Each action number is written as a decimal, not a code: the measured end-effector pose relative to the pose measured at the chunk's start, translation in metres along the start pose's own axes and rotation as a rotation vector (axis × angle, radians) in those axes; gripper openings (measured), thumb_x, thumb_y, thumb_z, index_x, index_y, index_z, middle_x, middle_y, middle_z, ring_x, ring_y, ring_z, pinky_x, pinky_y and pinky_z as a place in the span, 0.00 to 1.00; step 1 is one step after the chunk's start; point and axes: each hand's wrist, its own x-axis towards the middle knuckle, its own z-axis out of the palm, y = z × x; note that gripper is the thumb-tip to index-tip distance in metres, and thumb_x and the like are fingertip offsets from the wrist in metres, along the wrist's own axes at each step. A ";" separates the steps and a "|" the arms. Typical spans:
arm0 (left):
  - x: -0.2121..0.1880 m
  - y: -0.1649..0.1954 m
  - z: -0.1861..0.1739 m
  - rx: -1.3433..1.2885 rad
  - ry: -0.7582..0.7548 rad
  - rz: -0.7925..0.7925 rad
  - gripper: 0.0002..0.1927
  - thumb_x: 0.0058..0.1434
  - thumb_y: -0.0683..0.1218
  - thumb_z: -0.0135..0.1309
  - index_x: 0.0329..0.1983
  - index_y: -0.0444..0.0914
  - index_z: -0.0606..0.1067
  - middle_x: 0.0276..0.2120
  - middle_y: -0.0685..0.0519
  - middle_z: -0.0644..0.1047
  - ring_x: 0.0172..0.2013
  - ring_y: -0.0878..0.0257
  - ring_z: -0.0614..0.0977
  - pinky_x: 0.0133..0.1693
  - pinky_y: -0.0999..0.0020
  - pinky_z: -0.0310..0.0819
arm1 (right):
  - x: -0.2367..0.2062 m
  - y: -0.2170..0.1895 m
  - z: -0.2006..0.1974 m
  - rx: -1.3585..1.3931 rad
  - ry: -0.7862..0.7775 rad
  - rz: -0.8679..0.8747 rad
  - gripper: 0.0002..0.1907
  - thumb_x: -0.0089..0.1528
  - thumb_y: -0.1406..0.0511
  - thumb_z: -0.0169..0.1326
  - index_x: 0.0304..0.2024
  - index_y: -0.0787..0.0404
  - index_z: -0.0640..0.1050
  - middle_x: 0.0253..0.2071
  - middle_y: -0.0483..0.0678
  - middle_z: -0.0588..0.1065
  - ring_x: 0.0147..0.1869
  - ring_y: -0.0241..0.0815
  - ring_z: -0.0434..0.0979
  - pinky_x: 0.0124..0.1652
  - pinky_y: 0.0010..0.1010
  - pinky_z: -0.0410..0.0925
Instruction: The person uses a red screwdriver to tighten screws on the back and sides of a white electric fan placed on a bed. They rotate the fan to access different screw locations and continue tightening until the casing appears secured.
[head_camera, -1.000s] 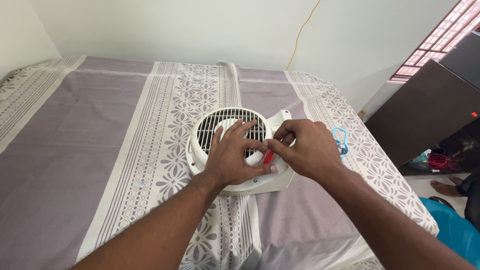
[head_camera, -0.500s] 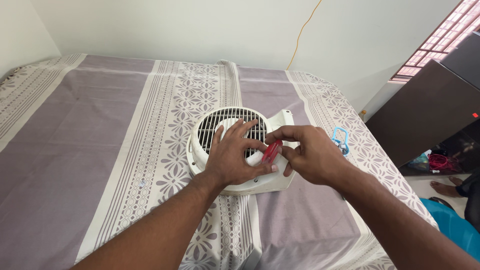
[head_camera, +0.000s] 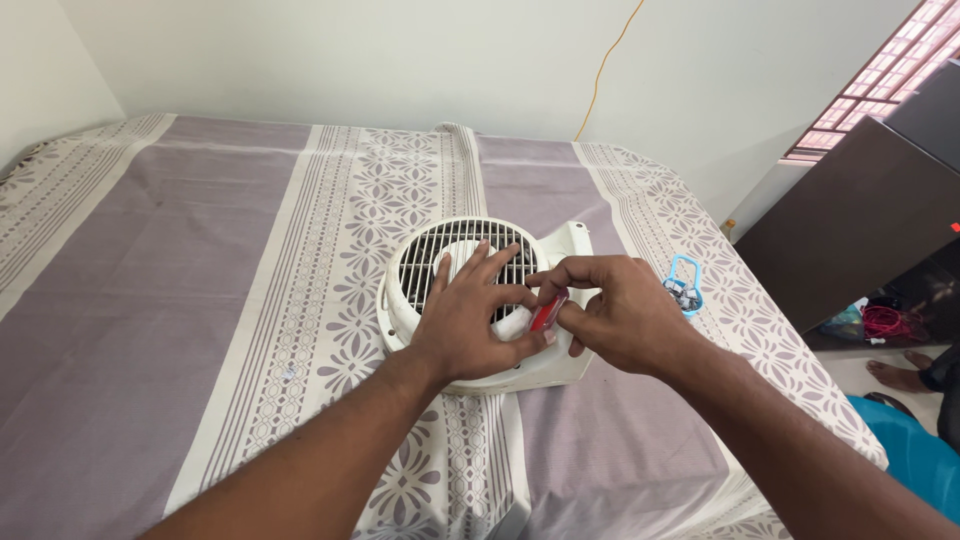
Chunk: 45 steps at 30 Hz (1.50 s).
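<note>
A bed covered with a grey-violet sheet bearing pale floral bands occupies the room, set against plain white walls; a yellow cord runs down the far wall, and a dark cabinet stands at the right.

A white fan housing lies flat on the sheet near the middle of the bed, round slatted grille facing up. The grille is seated in the housing, with no part visibly detached. A small light-blue holder containing small metal pieces lies on the sheet just to the right of the housing, apart from it.

Progress, judged from the layout: the work appears to be at an early or middle stage. The housing is assembled as a unit, and the tool is applied at its front right edge; whether any fastener is already out cannot be determined.

Left hand: fingers spread and extended, palm pressed flat on the grille, steadying the housing. It encloses nothing; a small white part shows at its thumb side.

Right hand: fingers curled closed around a small red-handled tool, pinched between thumb and fingertips. The tool tip is hidden behind the left hand, so its contact point cannot be determined.
</note>
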 end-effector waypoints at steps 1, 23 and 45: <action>0.000 -0.002 0.000 0.013 -0.013 0.015 0.25 0.49 0.67 0.61 0.48 0.54 0.83 0.73 0.49 0.60 0.75 0.44 0.50 0.69 0.31 0.27 | 0.000 -0.001 0.000 -0.006 0.004 -0.004 0.11 0.55 0.72 0.53 0.38 0.63 0.83 0.51 0.41 0.85 0.25 0.35 0.84 0.31 0.29 0.78; -0.001 -0.016 -0.004 0.134 0.002 0.191 0.25 0.60 0.69 0.52 0.53 0.54 0.79 0.73 0.45 0.59 0.73 0.43 0.54 0.68 0.34 0.39 | 0.012 0.002 0.002 -0.232 0.316 -0.014 0.17 0.55 0.54 0.62 0.39 0.58 0.85 0.33 0.49 0.85 0.30 0.43 0.84 0.34 0.37 0.76; -0.003 -0.009 -0.006 0.161 -0.068 0.089 0.28 0.53 0.74 0.54 0.51 0.58 0.80 0.74 0.51 0.57 0.75 0.47 0.50 0.69 0.35 0.35 | 0.005 -0.030 -0.012 -0.434 -0.029 0.077 0.11 0.57 0.63 0.64 0.42 0.43 0.87 0.32 0.46 0.86 0.36 0.40 0.86 0.43 0.36 0.75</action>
